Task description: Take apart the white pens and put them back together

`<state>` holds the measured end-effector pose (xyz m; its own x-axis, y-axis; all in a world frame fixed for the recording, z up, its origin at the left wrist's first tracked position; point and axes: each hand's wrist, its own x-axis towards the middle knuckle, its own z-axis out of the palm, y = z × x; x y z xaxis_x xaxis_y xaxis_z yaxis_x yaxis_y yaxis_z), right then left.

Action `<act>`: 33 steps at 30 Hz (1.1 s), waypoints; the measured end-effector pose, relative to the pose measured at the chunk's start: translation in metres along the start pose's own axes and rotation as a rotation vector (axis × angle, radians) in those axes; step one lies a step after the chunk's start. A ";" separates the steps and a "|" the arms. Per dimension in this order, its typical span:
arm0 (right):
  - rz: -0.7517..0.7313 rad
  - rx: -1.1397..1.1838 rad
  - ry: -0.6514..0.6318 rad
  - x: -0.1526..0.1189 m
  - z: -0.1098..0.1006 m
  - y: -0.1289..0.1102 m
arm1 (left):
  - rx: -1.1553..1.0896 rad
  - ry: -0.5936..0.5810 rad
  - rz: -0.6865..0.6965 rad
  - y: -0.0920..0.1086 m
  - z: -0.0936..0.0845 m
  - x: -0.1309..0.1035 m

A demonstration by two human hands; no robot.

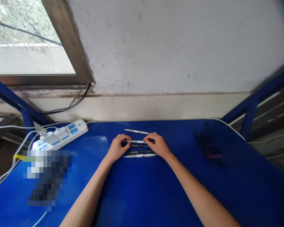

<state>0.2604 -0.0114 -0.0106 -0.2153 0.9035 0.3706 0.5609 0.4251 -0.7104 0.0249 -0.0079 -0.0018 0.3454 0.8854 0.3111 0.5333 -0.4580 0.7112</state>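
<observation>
Between my two hands a white pen (137,142) lies crosswise, pinched at both ends. My left hand (118,146) closes thumb and finger on its tip end. At the other end, my right hand (156,144) has its fingers closed on it. Just below it shows a dark pen (139,145), partly hidden by my fingers. Nearer to me, another dark pen (139,152) lies close beside a white pen with dark marks (139,155). Farther off, a white and grey pen (136,131) rests slightly slanted, its right end near my right hand.
The pens are on a blue table (137,195) against the wall. To the left sits a white power strip (78,130) with plugged-in adapters and cables. A blurred-out dark object (47,179) lies in front of it; another dark object (209,148) is at the right.
</observation>
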 end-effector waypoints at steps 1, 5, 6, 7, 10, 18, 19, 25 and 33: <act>-0.009 0.002 0.005 0.000 0.000 0.000 | 0.004 -0.011 0.004 0.001 0.000 0.000; 0.009 0.012 0.144 -0.001 0.000 0.005 | 0.004 -0.020 0.005 0.002 0.000 0.001; 0.026 0.003 0.200 -0.001 0.000 0.006 | 0.002 -0.018 0.004 0.001 0.000 0.001; 0.043 -0.010 0.243 -0.001 0.000 0.008 | 0.000 -0.018 0.003 0.001 0.000 0.001; 0.044 -0.061 0.239 -0.001 0.001 0.013 | -0.005 -0.021 -0.007 0.001 0.000 0.000; 0.003 -0.136 0.045 -0.002 0.006 0.019 | -0.031 -0.010 -0.015 0.002 0.000 0.000; 0.003 -0.128 0.053 -0.002 0.005 0.019 | -0.037 -0.004 -0.019 0.002 0.000 0.000; 0.014 -0.069 0.133 0.000 0.002 0.016 | -0.061 0.044 -0.043 -0.003 0.001 0.000; 0.072 -0.034 0.183 -0.001 0.001 0.014 | -0.095 0.071 -0.080 -0.003 0.001 -0.001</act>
<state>0.2676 -0.0062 -0.0212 -0.0269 0.9051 0.4243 0.5967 0.3550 -0.7197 0.0242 -0.0071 -0.0051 0.2472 0.9237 0.2929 0.4805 -0.3793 0.7907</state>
